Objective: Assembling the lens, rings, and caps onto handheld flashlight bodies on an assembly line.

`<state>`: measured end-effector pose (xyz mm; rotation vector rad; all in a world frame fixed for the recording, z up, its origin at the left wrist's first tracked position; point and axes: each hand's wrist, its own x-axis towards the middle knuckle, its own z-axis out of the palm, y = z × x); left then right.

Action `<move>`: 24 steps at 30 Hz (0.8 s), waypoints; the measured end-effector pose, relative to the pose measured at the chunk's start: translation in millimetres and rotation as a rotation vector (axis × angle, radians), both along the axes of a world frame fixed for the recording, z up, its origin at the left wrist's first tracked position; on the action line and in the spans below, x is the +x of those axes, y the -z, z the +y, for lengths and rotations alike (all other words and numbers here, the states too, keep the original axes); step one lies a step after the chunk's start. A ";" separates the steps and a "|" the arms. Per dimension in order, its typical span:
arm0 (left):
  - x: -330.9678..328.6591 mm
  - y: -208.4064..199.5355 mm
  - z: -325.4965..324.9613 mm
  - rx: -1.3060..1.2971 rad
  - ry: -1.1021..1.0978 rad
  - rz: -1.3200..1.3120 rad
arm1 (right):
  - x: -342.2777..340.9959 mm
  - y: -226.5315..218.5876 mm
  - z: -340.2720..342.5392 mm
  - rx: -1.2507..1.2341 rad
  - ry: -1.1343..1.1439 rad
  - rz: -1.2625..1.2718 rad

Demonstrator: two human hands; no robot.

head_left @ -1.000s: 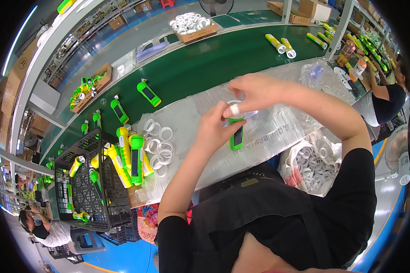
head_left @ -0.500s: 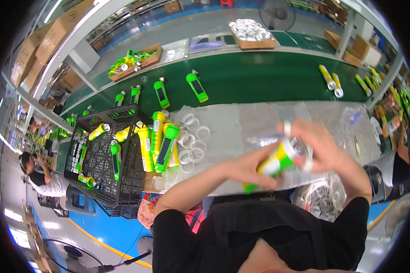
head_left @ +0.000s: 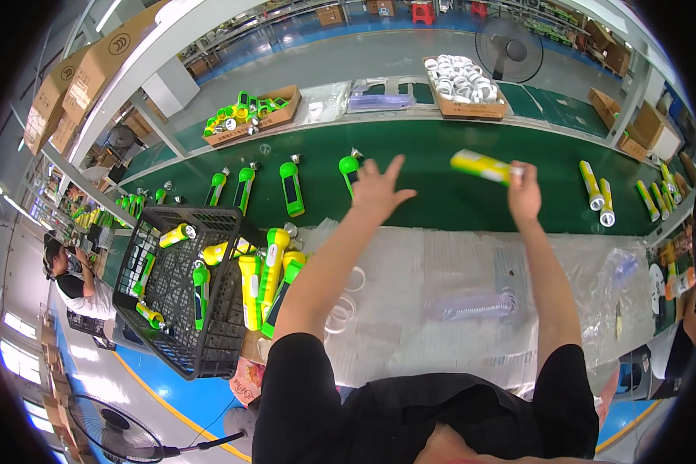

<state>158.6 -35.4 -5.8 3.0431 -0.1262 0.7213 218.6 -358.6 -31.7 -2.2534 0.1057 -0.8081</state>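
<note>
My right hand (head_left: pixel 524 195) is stretched out over the green belt (head_left: pixel 433 209), closed round one end of a yellow and green flashlight body (head_left: pixel 481 166). The tube is held roughly level and points left. My left hand (head_left: pixel 379 193) has its fingers spread and holds nothing. It is beside a green flashlight (head_left: pixel 349 167) on the belt, partly covering it; whether it touches it I cannot tell. On the plastic-covered table below lie a stack of clear rings (head_left: pixel 473 305) and several loose white rings (head_left: pixel 340 313), partly behind my left forearm.
At left stands a black crate (head_left: pixel 182 271) holding flashlights, with more yellow ones (head_left: pixel 272 267) beside it. Further flashlights (head_left: pixel 291 189) lie along the belt. Yellow tubes (head_left: pixel 590 185) lie at right. A box of white rings (head_left: pixel 464 89) stands beyond the belt. Other people sit at both sides.
Both hands have moved up and away from the table to the belt. My left hand has let go of the flashlight body; my right hand has carried it over the belt.
</note>
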 end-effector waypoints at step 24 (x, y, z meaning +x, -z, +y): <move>-211.4 -52.9 -68.0 -0.645 0.690 -0.082 | -279.1 -43.8 53.9 1.006 -1.108 0.724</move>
